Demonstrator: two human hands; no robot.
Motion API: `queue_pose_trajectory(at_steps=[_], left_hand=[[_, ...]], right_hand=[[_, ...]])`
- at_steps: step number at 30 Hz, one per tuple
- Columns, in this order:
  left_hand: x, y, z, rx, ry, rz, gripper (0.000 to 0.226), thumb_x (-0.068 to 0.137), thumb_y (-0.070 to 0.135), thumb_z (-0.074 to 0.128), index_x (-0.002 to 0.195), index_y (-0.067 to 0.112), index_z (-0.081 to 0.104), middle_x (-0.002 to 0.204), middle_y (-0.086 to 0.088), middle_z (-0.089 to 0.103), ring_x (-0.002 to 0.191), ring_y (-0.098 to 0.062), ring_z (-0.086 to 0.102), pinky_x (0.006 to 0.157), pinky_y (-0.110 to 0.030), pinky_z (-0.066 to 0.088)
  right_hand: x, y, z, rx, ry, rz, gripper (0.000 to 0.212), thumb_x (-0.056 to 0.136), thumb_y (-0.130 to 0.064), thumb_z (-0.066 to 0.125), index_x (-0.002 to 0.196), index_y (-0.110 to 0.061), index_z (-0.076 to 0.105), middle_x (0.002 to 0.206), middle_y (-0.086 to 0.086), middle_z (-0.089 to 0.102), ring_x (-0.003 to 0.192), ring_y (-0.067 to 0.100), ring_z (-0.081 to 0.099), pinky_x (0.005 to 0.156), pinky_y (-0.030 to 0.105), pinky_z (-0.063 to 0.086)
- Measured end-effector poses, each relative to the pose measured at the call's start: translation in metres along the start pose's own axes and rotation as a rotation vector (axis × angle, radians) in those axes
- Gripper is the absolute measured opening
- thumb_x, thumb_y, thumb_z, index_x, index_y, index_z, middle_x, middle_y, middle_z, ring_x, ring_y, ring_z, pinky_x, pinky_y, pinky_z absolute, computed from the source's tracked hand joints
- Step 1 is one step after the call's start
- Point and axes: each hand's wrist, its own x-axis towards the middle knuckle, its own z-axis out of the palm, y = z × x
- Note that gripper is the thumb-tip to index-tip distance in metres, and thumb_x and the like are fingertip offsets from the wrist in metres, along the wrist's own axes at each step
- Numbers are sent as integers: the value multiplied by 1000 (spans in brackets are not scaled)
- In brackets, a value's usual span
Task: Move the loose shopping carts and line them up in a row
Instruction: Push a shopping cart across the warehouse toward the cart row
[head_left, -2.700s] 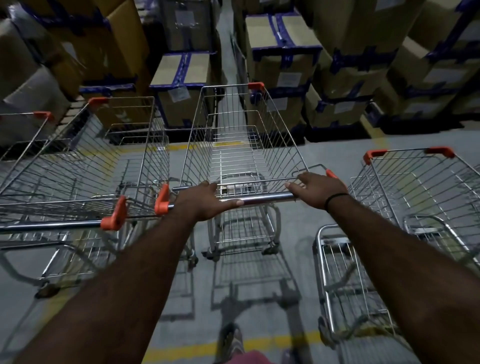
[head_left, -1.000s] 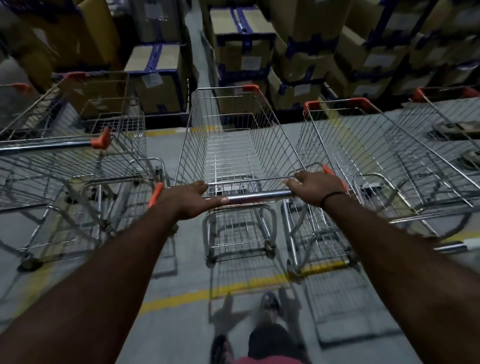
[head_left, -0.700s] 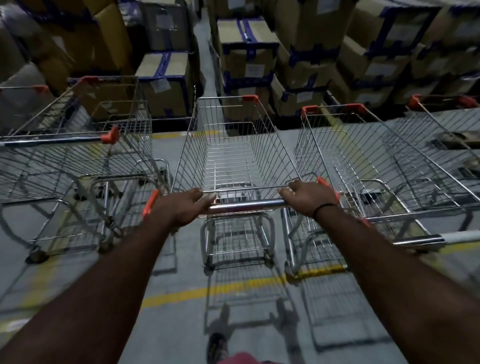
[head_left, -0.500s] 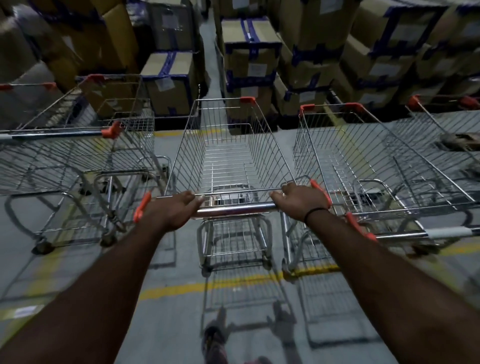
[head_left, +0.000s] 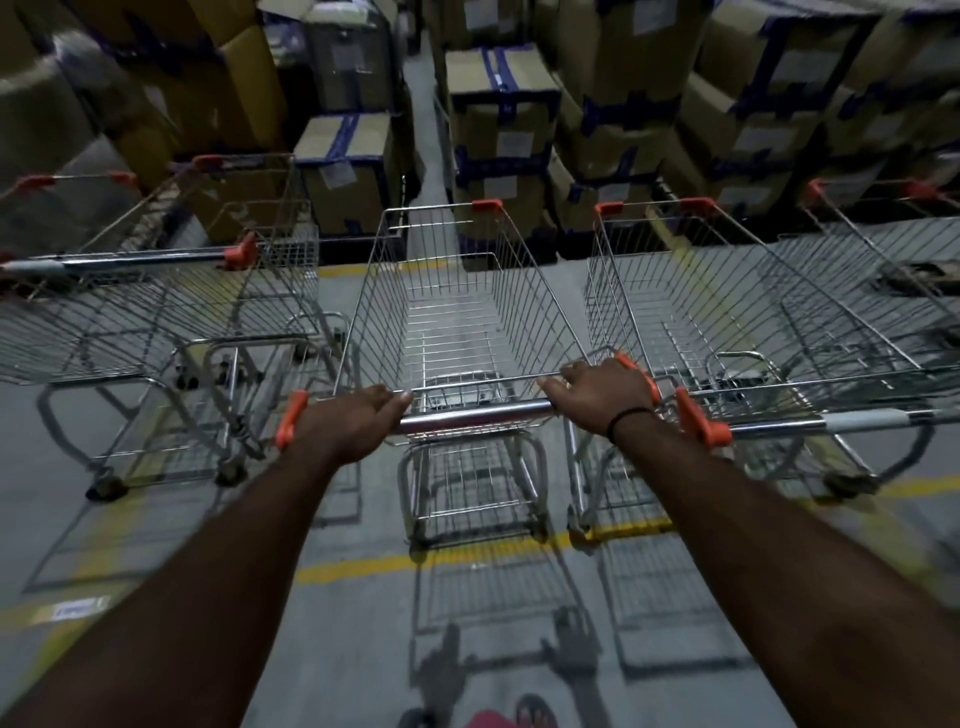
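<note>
A wire shopping cart (head_left: 457, 312) with orange corner caps stands straight ahead of me. My left hand (head_left: 353, 421) grips the left part of its chrome handle bar (head_left: 472, 415) and my right hand (head_left: 602, 389) grips the right part. Close on its right stands a second cart (head_left: 727, 322), side by side with it, their handles nearly level. Another cart (head_left: 156, 312) stands to the left with a gap between, its handle farther from me. A further cart (head_left: 893, 249) shows at the far right edge.
Stacks of taped cardboard boxes (head_left: 498, 130) wall the far side, with a narrow aisle (head_left: 423, 130) between them. Yellow lines (head_left: 363, 566) cross the grey floor under the carts. My feet show at the bottom edge.
The cart in my hands has rolled to the right, away from the left cart, and come alongside the right-hand cart. Both hands have kept their grip on the handle.
</note>
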Motion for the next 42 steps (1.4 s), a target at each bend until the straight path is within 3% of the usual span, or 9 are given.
queue_pose_trajectory(at_steps=[6, 14, 20, 25, 31, 42], left_hand=[[5, -13, 3, -11, -8, 18, 78, 97, 74, 13, 151, 27, 47, 158, -2, 44, 142, -28, 45, 116, -48, 32], [10, -20, 5, -12, 9, 68, 75, 99, 71, 16, 146, 26, 51, 155, -3, 48, 139, -26, 48, 112, -46, 36], [13, -27, 10, -9, 17, 50, 91, 88, 84, 6, 146, 30, 50, 153, 0, 50, 138, -25, 50, 113, -50, 36], [15, -29, 14, 11, 16, 57, 81, 95, 77, 11, 151, 29, 44, 158, -1, 45, 141, -26, 46, 113, -49, 36], [14, -32, 15, 11, 11, 62, 91, 90, 82, 6, 155, 28, 38, 162, 1, 38, 146, -26, 41, 116, -49, 33], [9, -29, 14, 25, 16, 58, 88, 91, 81, 6, 155, 31, 39, 163, 4, 36, 146, -25, 40, 117, -49, 32]], right_hand=[[-3, -4, 3, 21, 6, 30, 90, 84, -83, 12, 139, -28, 58, 134, 4, 65, 127, 27, 55, 97, 40, 43], [-14, -10, 0, 60, -8, 47, 83, 89, -78, 18, 138, -25, 60, 139, 5, 61, 131, 28, 50, 106, 44, 35], [-20, -11, 4, 43, -23, 55, 91, 86, -82, 8, 144, -28, 53, 147, 1, 55, 136, 28, 47, 107, 47, 37], [-26, -14, 0, 30, -16, 51, 83, 92, -78, 13, 143, -26, 54, 147, 2, 55, 134, 28, 48, 104, 44, 38], [-30, -15, 3, 8, -20, 49, 84, 91, -77, 11, 143, -27, 54, 150, 1, 52, 137, 29, 45, 104, 45, 39], [-36, -16, 2, 12, -23, 48, 83, 92, -77, 10, 143, -28, 54, 149, 0, 52, 137, 30, 45, 106, 45, 36]])
